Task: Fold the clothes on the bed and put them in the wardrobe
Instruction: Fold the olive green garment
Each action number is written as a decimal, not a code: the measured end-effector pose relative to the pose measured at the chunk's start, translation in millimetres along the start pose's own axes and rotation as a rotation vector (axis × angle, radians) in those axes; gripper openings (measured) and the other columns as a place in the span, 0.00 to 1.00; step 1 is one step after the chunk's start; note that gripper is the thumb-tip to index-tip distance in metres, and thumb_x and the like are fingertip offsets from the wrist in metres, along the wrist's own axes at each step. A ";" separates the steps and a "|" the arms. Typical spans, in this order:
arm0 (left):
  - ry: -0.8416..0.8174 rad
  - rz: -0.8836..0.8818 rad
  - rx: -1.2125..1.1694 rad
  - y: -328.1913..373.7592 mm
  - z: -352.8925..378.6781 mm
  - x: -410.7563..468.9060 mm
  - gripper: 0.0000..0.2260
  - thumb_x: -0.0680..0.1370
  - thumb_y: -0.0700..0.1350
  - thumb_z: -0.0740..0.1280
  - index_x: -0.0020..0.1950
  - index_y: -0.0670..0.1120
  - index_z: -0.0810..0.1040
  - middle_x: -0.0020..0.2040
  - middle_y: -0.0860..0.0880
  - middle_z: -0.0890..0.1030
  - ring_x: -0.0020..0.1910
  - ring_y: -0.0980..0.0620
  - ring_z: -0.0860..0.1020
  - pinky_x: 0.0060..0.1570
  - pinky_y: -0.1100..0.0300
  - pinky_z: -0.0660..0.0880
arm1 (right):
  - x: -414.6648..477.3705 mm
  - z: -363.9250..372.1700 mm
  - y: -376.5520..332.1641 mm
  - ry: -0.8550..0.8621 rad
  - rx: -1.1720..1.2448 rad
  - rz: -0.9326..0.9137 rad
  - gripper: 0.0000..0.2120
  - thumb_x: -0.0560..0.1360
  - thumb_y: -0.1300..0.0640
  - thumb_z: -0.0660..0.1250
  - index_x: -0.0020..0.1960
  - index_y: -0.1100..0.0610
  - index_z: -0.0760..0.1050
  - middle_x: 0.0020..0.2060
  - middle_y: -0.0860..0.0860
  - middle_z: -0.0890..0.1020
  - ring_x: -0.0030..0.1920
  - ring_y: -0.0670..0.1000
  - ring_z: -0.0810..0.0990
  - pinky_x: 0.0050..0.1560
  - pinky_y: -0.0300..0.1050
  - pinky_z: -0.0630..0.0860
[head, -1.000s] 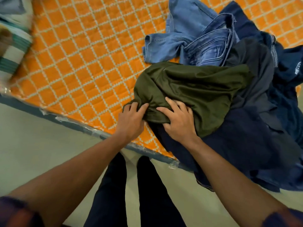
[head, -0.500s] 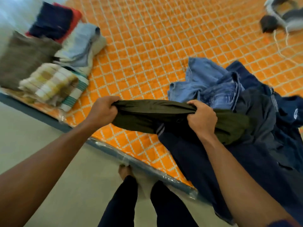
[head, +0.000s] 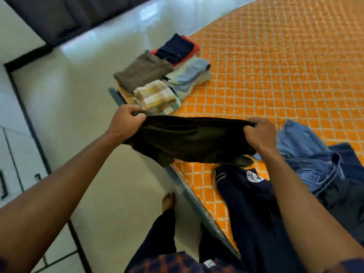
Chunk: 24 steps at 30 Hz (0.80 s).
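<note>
The left hand (head: pixel 126 123) is gripping one end of a dark olive-green fabric garment (head: pixel 189 140), fingers curled tightly round a bunched edge. The right hand (head: pixel 260 134) is clenching the other end in the same way. Between them the garment is hanging stretched in the air, its upper edge nearly straight and its lower part sagging over the near edge of the bed. It is not lying on the bed at all.

The bed's orange quilted cover with a white diamond pattern (head: pixel 275 75) is filling the upper right of the view, and a grey-blue bed frame edge (head: pixel 185 186) is running along its near side.

Beyond the left hand, near the bed's corner, folded clothes are sitting in close piles:
- a grey-brown folded knit (head: pixel 143 70)
- a yellow-and-white checked folded cloth (head: pixel 155 94), just beside the knit
- a pale blue folded piece (head: pixel 189 75)
- a navy folded piece (head: pixel 175 47), lying on a red one (head: pixel 194 46)

Below and to the right of the right hand, unfolded clothes are lying in a heap on the cover. There are crumpled light blue denim jeans (head: pixel 307 154) and a navy garment with a round white badge (head: pixel 252 203), which is spilling over the bed edge. A dark grey piece (head: pixel 342 196) is lying at the far right.

The person is standing on a pale glossy floor (head: pixel 98 75), with one bare foot (head: pixel 168 200) showing beside the frame. At the far left, a white panelled cabinet front with dark handles (head: pixel 11 154) is showing — whether it is the wardrobe I cannot tell.
</note>
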<state>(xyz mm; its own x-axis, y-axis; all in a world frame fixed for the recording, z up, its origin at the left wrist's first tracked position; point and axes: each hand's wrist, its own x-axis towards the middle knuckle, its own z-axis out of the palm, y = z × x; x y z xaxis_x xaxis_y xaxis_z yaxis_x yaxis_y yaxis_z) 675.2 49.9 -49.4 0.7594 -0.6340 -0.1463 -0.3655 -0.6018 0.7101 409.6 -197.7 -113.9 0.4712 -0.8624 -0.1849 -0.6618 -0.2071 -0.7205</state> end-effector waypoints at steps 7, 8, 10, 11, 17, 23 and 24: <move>0.171 -0.358 -0.546 -17.7 -41.5 -89.3 0.05 0.79 0.44 0.70 0.47 0.43 0.83 0.44 0.43 0.84 0.46 0.42 0.82 0.50 0.50 0.78 | -24.3 -13.8 -18.0 -0.302 0.264 -0.267 0.20 0.79 0.69 0.64 0.44 0.44 0.82 0.39 0.41 0.84 0.44 0.48 0.83 0.45 0.48 0.75; 0.178 -0.372 -0.624 -20.0 -51.5 -110.0 0.06 0.80 0.44 0.69 0.50 0.42 0.83 0.46 0.43 0.84 0.49 0.42 0.82 0.52 0.52 0.79 | -30.1 -10.2 -27.1 -0.341 0.265 -0.314 0.18 0.79 0.67 0.66 0.42 0.46 0.82 0.36 0.41 0.84 0.40 0.46 0.82 0.42 0.46 0.74; 0.136 -0.374 -0.720 -20.3 -71.3 -141.1 0.11 0.80 0.44 0.66 0.58 0.39 0.82 0.49 0.44 0.85 0.52 0.45 0.82 0.50 0.58 0.81 | -34.3 -4.7 -45.4 -0.413 0.257 -0.400 0.09 0.78 0.62 0.69 0.40 0.55 0.83 0.34 0.50 0.83 0.35 0.52 0.80 0.40 0.46 0.71; 0.125 -0.379 -0.766 -19.1 -87.3 -163.7 0.13 0.79 0.44 0.66 0.60 0.38 0.81 0.51 0.44 0.85 0.53 0.45 0.82 0.49 0.60 0.81 | -39.4 -2.5 -60.2 -0.500 0.258 -0.440 0.08 0.76 0.58 0.71 0.41 0.60 0.82 0.35 0.57 0.83 0.35 0.57 0.80 0.40 0.48 0.71; 0.103 -0.480 -0.915 -32.0 -166.6 -245.3 0.13 0.74 0.47 0.69 0.51 0.41 0.87 0.51 0.42 0.86 0.48 0.46 0.85 0.43 0.56 0.83 | -60.1 -7.3 -140.3 -1.074 0.701 -0.194 0.10 0.70 0.56 0.74 0.42 0.64 0.83 0.37 0.58 0.84 0.36 0.54 0.83 0.39 0.41 0.79; 0.332 -0.541 -0.726 -57.9 -169.9 -260.2 0.18 0.81 0.53 0.66 0.60 0.38 0.81 0.55 0.39 0.84 0.58 0.40 0.81 0.60 0.50 0.77 | -87.8 42.1 -165.8 -0.561 0.360 -0.674 0.23 0.80 0.58 0.70 0.28 0.57 0.69 0.25 0.46 0.68 0.26 0.43 0.65 0.31 0.44 0.61; 0.329 -0.528 -0.776 -61.8 -171.8 -263.1 0.19 0.81 0.53 0.65 0.61 0.38 0.81 0.57 0.38 0.84 0.59 0.40 0.81 0.61 0.48 0.77 | -91.0 44.0 -167.5 -0.544 0.401 -0.643 0.22 0.80 0.56 0.70 0.28 0.56 0.71 0.24 0.45 0.71 0.26 0.43 0.68 0.30 0.43 0.63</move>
<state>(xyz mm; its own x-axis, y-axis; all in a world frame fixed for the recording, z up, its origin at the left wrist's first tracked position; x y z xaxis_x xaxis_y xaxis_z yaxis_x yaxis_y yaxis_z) 590.4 337.4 63.6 0.8779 -0.1395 -0.4582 0.4262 -0.2089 0.8802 503.2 -64.3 -5.8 0.9527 -0.2813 0.1146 0.0237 -0.3073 -0.9513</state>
